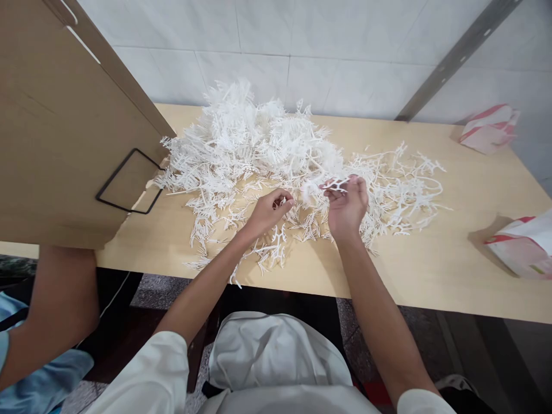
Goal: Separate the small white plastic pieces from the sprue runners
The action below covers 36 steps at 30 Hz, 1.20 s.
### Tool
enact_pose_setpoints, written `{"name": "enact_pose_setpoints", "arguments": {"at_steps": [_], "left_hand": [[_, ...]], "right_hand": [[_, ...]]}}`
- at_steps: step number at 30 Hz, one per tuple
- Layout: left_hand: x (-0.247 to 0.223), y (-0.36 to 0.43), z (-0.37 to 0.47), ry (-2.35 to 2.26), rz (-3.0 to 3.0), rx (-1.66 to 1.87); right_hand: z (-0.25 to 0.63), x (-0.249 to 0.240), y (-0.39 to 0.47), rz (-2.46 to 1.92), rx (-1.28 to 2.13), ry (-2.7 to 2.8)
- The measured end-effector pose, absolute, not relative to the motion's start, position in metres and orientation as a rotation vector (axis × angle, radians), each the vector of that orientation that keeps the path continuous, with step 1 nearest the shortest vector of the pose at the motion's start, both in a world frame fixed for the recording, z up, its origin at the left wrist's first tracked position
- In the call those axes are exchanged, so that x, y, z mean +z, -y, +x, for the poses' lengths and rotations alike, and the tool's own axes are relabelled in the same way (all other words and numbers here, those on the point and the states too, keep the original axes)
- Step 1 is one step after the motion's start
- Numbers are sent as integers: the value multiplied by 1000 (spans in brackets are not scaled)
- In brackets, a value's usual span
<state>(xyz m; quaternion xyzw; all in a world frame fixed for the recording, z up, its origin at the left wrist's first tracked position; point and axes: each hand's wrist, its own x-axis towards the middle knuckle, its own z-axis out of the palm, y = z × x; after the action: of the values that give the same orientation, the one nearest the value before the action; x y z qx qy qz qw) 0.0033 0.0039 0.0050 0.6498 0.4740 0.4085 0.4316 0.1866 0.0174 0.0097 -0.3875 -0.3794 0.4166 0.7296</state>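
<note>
A large heap of white branching plastic pieces [259, 138] lies on the light wooden table [435, 259]. My left hand [272, 208] is closed over the front of the heap, its thumb and fingers pressed together around a small white bit that is mostly hidden. To its right, my right hand [348, 204] is raised with the palm partly up and grips a white branched piece [336, 184] between thumb and fingers. Loose branched pieces [276, 244] lie below my left hand near the table's front edge. Thinner, stringy white strands [409, 190] spread to the right of my right hand.
A cardboard box [64, 132] stands at the left, with a black wire frame [131, 181] beside it. Red-and-white bags [491, 129] [524, 244] sit at the right. Behind is a tiled wall [345, 52]. Another person's arm [64, 293] shows at the lower left.
</note>
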Motion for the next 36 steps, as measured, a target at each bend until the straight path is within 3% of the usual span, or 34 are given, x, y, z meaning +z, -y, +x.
{"name": "enact_pose_setpoints", "arguments": {"at_steps": [9, 15, 23, 31, 36], "left_hand": [[9, -5, 3, -1105, 1328, 1284], [11, -6, -1, -1035, 1164, 1622], [24, -2, -3, -910, 993, 1730], [20, -1, 3, -885, 1219, 1659], [19, -1, 3, -906, 1240, 1664]], "right_hand": [[184, 12, -13, -1029, 787, 897], [179, 8, -4, -1321, 312, 1276], [171, 5, 4, -1534, -301, 1431], [171, 7, 4, -1581, -146, 1764], [179, 1, -7, -1710, 218, 1879]]}}
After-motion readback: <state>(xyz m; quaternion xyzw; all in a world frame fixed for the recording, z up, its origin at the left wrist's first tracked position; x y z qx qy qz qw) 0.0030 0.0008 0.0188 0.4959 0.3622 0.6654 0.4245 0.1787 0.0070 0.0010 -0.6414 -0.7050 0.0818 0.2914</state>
